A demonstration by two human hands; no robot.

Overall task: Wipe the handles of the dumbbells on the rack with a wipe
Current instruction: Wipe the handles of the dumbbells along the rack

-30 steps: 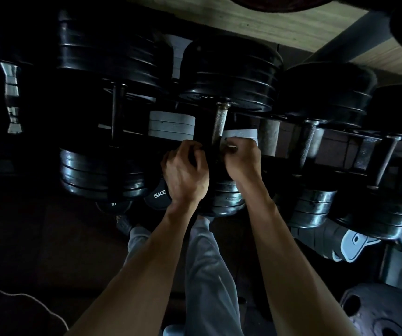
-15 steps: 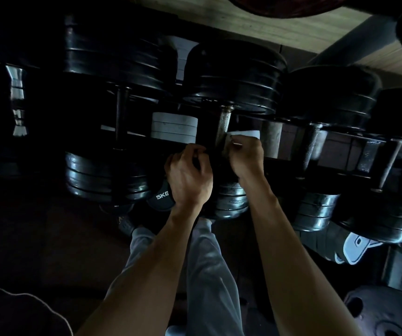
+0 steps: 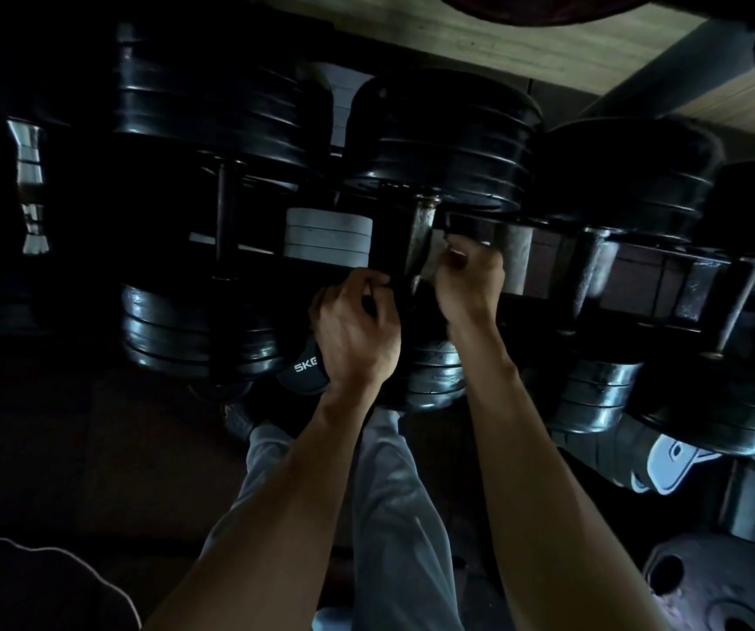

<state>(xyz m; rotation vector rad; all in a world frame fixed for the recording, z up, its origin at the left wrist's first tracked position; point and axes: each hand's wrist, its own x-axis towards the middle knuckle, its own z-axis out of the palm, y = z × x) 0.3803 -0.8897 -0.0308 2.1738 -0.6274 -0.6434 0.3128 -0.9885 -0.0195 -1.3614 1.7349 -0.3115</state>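
Right hand [image 3: 469, 277] curled, pinching pale wipe [image 3: 434, 261] against dull metal handle [image 3: 420, 236] of middle black plate-loaded dumbbell [image 3: 444, 143]. Left hand [image 3: 355, 330] curled just beside it, fingers at handle's lower part; what it grips too dark to tell. Dumbbell lies on dark metal rack [image 3: 667, 257], between similar black dumbbells either side. Grey plate stack [image 3: 328, 239] left of handle. Black weight marked 5KG [image 3: 300, 366] behind left wrist. Grey trouser legs [image 3: 394, 494] below.
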